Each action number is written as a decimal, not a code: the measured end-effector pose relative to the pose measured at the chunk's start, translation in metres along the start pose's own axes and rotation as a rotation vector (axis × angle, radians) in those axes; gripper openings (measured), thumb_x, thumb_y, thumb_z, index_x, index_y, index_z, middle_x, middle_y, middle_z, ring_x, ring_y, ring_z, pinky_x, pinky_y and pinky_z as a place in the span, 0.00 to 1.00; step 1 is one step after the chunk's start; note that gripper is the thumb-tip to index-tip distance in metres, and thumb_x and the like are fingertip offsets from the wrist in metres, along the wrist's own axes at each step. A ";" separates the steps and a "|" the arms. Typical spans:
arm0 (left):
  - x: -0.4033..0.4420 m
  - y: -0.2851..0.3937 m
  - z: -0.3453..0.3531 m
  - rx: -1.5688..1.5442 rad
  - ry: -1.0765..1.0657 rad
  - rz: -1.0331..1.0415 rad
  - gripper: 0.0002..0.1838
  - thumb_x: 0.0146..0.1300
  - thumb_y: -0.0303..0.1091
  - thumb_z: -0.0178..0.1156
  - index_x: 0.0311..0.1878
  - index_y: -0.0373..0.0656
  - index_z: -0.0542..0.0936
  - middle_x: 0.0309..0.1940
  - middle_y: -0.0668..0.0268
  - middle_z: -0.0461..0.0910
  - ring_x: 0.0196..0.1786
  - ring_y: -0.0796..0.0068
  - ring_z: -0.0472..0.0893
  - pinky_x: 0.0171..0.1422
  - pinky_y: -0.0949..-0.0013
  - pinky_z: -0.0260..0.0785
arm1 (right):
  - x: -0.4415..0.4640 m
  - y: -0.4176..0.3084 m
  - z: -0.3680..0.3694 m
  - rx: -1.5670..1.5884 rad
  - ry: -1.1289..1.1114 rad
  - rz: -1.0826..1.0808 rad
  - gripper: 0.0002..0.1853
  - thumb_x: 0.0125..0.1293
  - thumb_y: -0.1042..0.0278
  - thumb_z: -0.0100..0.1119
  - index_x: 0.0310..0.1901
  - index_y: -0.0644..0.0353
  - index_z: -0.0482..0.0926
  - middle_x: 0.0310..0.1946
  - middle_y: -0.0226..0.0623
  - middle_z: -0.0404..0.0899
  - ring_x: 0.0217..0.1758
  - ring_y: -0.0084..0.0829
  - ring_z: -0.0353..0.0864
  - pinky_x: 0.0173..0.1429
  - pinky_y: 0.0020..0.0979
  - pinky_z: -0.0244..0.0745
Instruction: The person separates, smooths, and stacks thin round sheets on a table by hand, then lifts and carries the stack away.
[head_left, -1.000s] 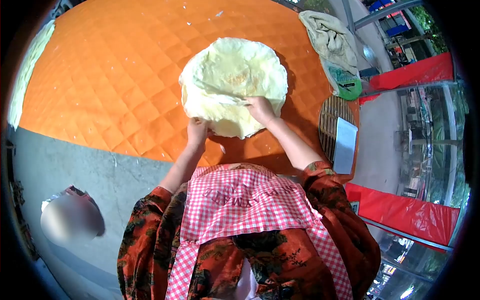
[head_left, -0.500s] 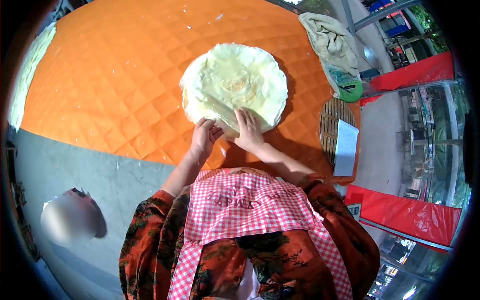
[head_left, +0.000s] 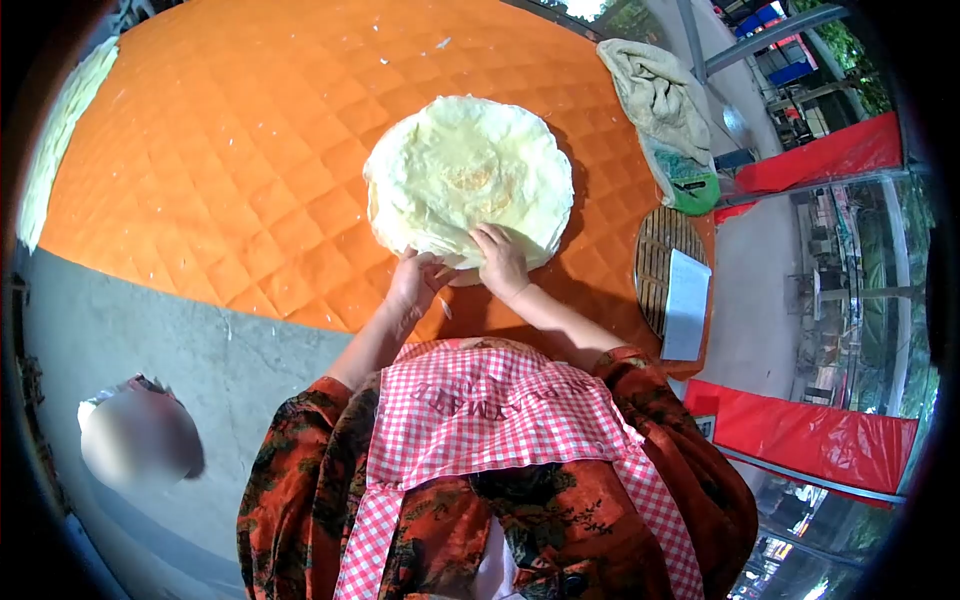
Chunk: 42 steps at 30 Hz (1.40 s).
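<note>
A round stack of thin, pale flatbreads (head_left: 470, 165) with ragged edges lies on the orange quilted cloth (head_left: 250, 200). At its near-left edge, my left hand (head_left: 412, 283) has its fingers closed on the rim of a flatbread. My right hand (head_left: 503, 265) is at the near edge, just right of the left one. Its fingers bend over the top sheet and pinch it, with the thumb side partly hidden. How many sheets the fingers hold cannot be made out.
To the right are a crumpled beige cloth (head_left: 655, 95), a green bag (head_left: 692, 190), a round slatted board (head_left: 655, 270) and a white paper (head_left: 686, 305). More pale sheets (head_left: 65, 135) lie at the far left edge. A blurred rounded shape (head_left: 140, 435) is over the grey floor (head_left: 260, 350).
The left fingers have closed on the near rim of the flatbread. The right fingers, flatter before, have curled, and the near flap of the top sheet lies lower.
</note>
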<state>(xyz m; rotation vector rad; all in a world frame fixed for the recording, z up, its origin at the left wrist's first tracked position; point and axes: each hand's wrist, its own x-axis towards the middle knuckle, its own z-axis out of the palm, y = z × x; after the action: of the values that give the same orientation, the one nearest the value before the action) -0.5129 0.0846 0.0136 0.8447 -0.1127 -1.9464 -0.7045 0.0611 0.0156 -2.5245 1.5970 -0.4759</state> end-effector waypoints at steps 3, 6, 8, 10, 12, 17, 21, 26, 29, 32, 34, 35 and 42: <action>0.000 -0.001 -0.004 0.137 0.019 0.076 0.28 0.60 0.22 0.48 0.65 0.41 0.58 0.57 0.55 0.68 0.54 0.60 0.73 0.58 0.56 0.70 | 0.052 0.016 -0.037 0.222 -0.260 0.484 0.17 0.59 0.80 0.56 0.50 0.55 0.81 0.45 0.43 0.82 0.40 0.35 0.83 0.44 0.34 0.80; 0.001 -0.004 -0.013 0.223 0.053 0.092 0.30 0.58 0.23 0.53 0.65 0.40 0.60 0.57 0.56 0.69 0.54 0.63 0.73 0.59 0.61 0.68 | 0.106 0.022 -0.134 0.193 -0.061 0.302 0.15 0.54 0.74 0.63 0.46 0.61 0.81 0.38 0.47 0.83 0.41 0.38 0.84 0.44 0.34 0.77; 0.000 -0.005 -0.013 0.214 0.084 0.107 0.30 0.57 0.24 0.54 0.64 0.39 0.60 0.54 0.57 0.71 0.51 0.65 0.74 0.55 0.64 0.70 | 0.119 0.012 -0.176 0.140 0.079 0.141 0.16 0.54 0.80 0.57 0.47 0.61 0.81 0.40 0.48 0.82 0.43 0.42 0.83 0.44 0.34 0.77; 0.000 -0.011 -0.023 0.506 0.225 0.327 0.27 0.56 0.23 0.56 0.61 0.38 0.63 0.51 0.56 0.71 0.50 0.66 0.74 0.55 0.65 0.69 | 0.102 0.003 -0.175 0.094 0.201 0.018 0.18 0.54 0.81 0.54 0.48 0.61 0.81 0.43 0.48 0.82 0.44 0.42 0.83 0.45 0.34 0.77; 0.011 -0.014 -0.043 0.696 0.441 0.488 0.24 0.56 0.23 0.58 0.57 0.36 0.66 0.47 0.57 0.71 0.48 0.67 0.74 0.53 0.67 0.69 | 0.073 -0.020 -0.148 0.199 0.144 0.022 0.20 0.51 0.84 0.51 0.46 0.60 0.82 0.43 0.47 0.82 0.47 0.44 0.82 0.50 0.35 0.77; 0.000 0.013 -0.034 0.639 0.617 0.386 0.18 0.56 0.24 0.60 0.49 0.35 0.68 0.37 0.61 0.73 0.37 0.71 0.77 0.39 0.70 0.74 | 0.009 -0.006 0.009 0.093 0.023 0.008 0.15 0.52 0.81 0.55 0.43 0.59 0.81 0.42 0.43 0.81 0.45 0.43 0.81 0.48 0.39 0.76; 0.013 0.013 -0.045 0.559 0.483 0.299 0.15 0.56 0.25 0.60 0.46 0.35 0.70 0.34 0.61 0.76 0.33 0.73 0.78 0.33 0.72 0.73 | 0.017 -0.015 -0.014 0.193 -0.137 0.093 0.14 0.51 0.79 0.59 0.41 0.59 0.80 0.40 0.40 0.80 0.44 0.42 0.80 0.47 0.38 0.75; 0.020 0.006 -0.040 0.663 0.532 0.500 0.14 0.55 0.23 0.59 0.46 0.35 0.73 0.29 0.66 0.75 0.32 0.78 0.75 0.37 0.75 0.69 | 0.014 -0.005 -0.012 0.159 -0.096 0.005 0.17 0.51 0.84 0.52 0.43 0.61 0.81 0.45 0.39 0.80 0.46 0.42 0.80 0.51 0.38 0.75; 0.021 0.010 -0.039 0.720 0.527 0.510 0.17 0.55 0.23 0.59 0.50 0.36 0.72 0.30 0.68 0.74 0.32 0.79 0.73 0.37 0.75 0.68 | 0.017 -0.002 -0.012 0.283 -0.120 0.084 0.19 0.50 0.85 0.50 0.44 0.61 0.81 0.46 0.40 0.81 0.46 0.41 0.81 0.51 0.36 0.75; 0.014 0.020 -0.025 0.809 0.573 0.579 0.19 0.56 0.24 0.60 0.53 0.37 0.72 0.33 0.69 0.74 0.33 0.79 0.73 0.37 0.74 0.68 | 0.019 0.005 -0.011 0.372 -0.117 0.173 0.18 0.52 0.84 0.51 0.44 0.59 0.82 0.44 0.41 0.82 0.45 0.42 0.81 0.50 0.34 0.75; 0.022 0.020 -0.033 0.658 0.548 0.570 0.17 0.61 0.28 0.57 0.54 0.37 0.71 0.35 0.68 0.74 0.35 0.78 0.73 0.37 0.73 0.69 | 0.020 0.009 -0.010 0.411 -0.151 0.236 0.18 0.54 0.81 0.51 0.45 0.56 0.82 0.45 0.40 0.81 0.46 0.44 0.80 0.51 0.36 0.75; 0.027 0.021 -0.040 0.554 0.521 0.558 0.17 0.63 0.29 0.56 0.54 0.37 0.71 0.36 0.67 0.74 0.35 0.77 0.74 0.37 0.72 0.70 | 0.020 0.006 -0.014 0.430 -0.112 0.243 0.17 0.56 0.80 0.51 0.45 0.57 0.82 0.42 0.43 0.82 0.45 0.44 0.81 0.50 0.36 0.75; 0.034 0.045 -0.042 0.616 0.587 0.574 0.17 0.60 0.26 0.58 0.52 0.34 0.70 0.39 0.63 0.76 0.33 0.76 0.76 0.34 0.71 0.71 | 0.019 0.019 0.000 0.497 -0.091 0.325 0.15 0.59 0.78 0.52 0.46 0.56 0.82 0.39 0.47 0.82 0.44 0.43 0.82 0.48 0.37 0.74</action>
<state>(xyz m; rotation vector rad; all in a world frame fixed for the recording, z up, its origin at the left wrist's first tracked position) -0.4639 0.0451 -0.0170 1.5544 -0.5547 -1.0685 -0.7134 0.0362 0.0147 -1.8620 1.5744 -0.6141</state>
